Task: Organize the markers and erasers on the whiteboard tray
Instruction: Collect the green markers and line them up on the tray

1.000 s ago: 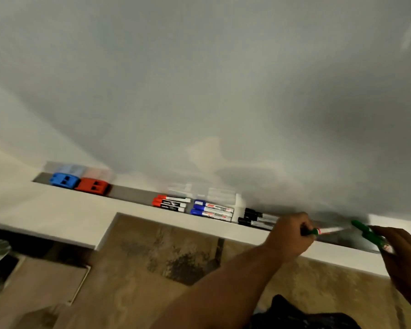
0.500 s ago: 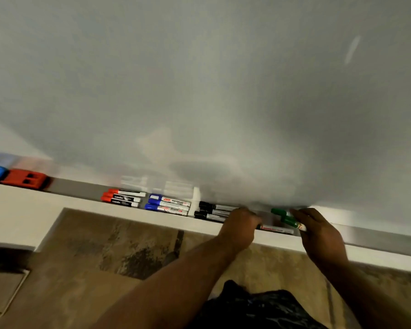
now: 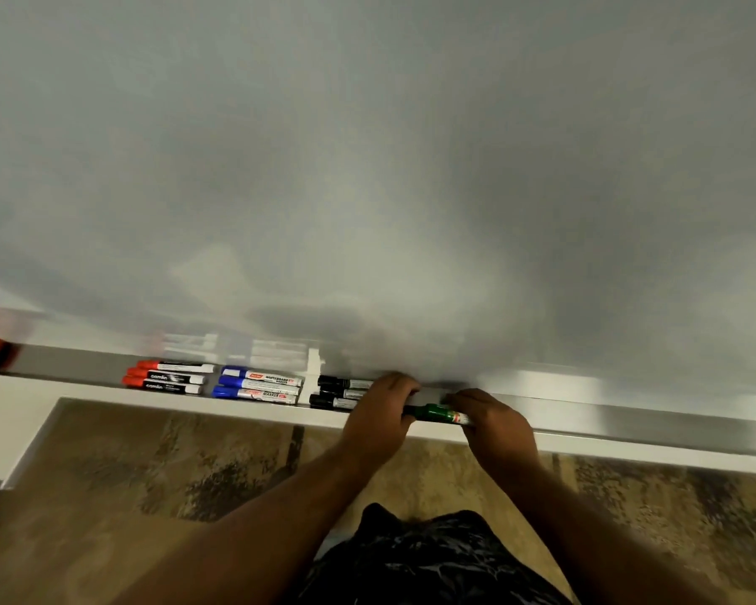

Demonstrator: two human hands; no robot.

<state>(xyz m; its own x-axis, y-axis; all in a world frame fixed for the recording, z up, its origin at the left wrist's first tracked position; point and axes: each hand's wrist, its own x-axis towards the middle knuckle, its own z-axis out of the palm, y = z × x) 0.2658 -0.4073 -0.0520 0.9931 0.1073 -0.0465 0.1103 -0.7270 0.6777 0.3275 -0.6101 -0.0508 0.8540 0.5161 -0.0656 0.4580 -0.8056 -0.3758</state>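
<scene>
Hands both pinching green markers (image 3: 437, 413) on tray (image 3: 673, 419), left hand (image 3: 378, 414), right hand (image 3: 494, 423); next: line up at 3 o'clock of black markers (image 3: 339, 391).

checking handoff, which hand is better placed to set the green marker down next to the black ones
Left. The left hand sits against the black markers and holds the green marker end nearest them; the right hand is farther away.

Red markers (image 3: 167, 378), blue markers (image 3: 258, 385), black markers (image 3: 339, 391) and a green marker (image 3: 437, 413) lie grouped along the tray (image 3: 651, 419).

Bare forearms, dark patterned garment (image 3: 433, 561) below.
</scene>
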